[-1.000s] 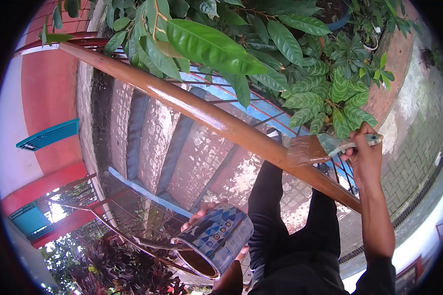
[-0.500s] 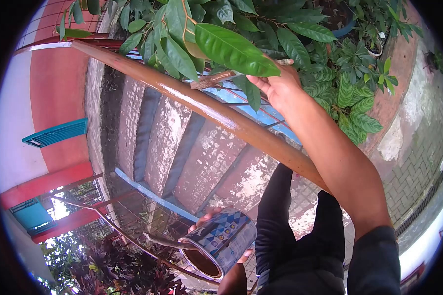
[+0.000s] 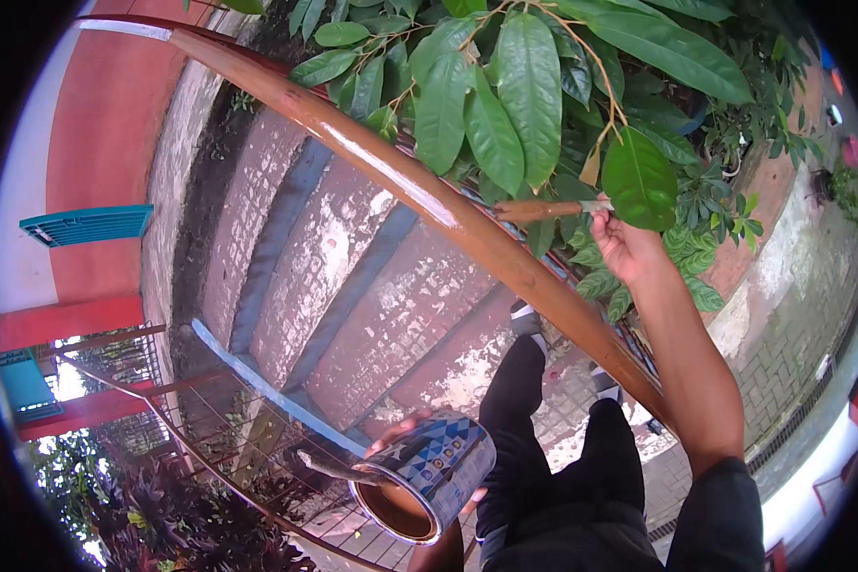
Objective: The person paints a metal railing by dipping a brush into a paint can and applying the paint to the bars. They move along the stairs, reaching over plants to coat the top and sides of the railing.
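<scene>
My right hand (image 3: 624, 246) grips a paintbrush (image 3: 541, 211) by its handle. The brush's brown-stained bristles point left, just over the upper side of the brown handrail (image 3: 391, 172). A large green leaf (image 3: 639, 179) hangs over part of the hand and handle. Low in the view, my left hand (image 3: 398, 434) is wrapped round a blue and white paint can (image 3: 436, 467), with its fingers showing on both sides. The can is tilted, its opening facing the lower left, with brown paint on its inside. A thin stick (image 3: 334, 467) juts out from its rim.
Leafy branches (image 3: 505, 114) hang over the rail at the top. Worn steps (image 3: 324, 257) with blue edges lie below the rail. A thinner metal railing (image 3: 210, 467) runs along the lower left, beside dark red plants (image 3: 191, 515). My feet are on the paving near the rail.
My right hand and the brush have moved right and down, and the brush now shows more fully. The view has shifted, with more leaves in it. My left hand still holds the can.
</scene>
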{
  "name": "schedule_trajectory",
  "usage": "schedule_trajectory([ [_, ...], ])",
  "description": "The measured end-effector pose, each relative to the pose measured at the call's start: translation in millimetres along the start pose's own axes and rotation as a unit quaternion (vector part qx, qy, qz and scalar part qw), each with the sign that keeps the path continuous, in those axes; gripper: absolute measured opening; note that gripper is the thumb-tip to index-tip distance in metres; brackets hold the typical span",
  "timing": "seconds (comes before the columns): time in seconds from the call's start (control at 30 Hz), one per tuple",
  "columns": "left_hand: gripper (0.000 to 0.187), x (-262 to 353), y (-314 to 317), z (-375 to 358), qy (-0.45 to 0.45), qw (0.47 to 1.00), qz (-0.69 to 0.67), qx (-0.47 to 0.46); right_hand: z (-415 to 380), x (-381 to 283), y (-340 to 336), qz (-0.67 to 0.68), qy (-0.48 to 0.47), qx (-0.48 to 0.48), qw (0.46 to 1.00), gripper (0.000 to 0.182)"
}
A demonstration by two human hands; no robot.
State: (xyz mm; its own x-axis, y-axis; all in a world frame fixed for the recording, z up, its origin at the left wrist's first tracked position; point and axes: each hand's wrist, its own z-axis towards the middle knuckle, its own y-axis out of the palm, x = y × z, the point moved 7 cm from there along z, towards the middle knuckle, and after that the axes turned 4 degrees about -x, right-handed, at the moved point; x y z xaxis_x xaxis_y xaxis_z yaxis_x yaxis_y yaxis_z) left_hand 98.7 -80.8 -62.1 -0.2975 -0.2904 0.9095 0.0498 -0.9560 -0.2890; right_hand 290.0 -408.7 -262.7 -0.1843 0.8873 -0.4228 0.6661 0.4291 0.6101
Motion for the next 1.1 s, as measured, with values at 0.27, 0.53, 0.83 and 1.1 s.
schedule_trajectory([
  [0.27, 0.131, 0, -45, 56, -0.020, 1.000, 0.012, 0.005, 16, -36, -14, 0.192, -0.020, -0.085, 0.977, 0.013],
  [0.53, 0.119, 23, -16, 51, 0.064, 0.982, -0.175, -0.028, -99, -130, -231, -0.047, -0.074, 0.137, 0.987, 0.013],
  [0.83, 0.129, 66, -72, 108, 0.065, 0.987, -0.129, -0.069, -240, -77, -186, 0.025, -0.009, 0.141, 0.990, 0.010],
  [1.1, 0.126, 112, -87, 120, 0.158, 0.983, -0.091, -0.029, -239, -31, -86, 0.033, 0.075, 0.034, 0.996, 0.011],
])
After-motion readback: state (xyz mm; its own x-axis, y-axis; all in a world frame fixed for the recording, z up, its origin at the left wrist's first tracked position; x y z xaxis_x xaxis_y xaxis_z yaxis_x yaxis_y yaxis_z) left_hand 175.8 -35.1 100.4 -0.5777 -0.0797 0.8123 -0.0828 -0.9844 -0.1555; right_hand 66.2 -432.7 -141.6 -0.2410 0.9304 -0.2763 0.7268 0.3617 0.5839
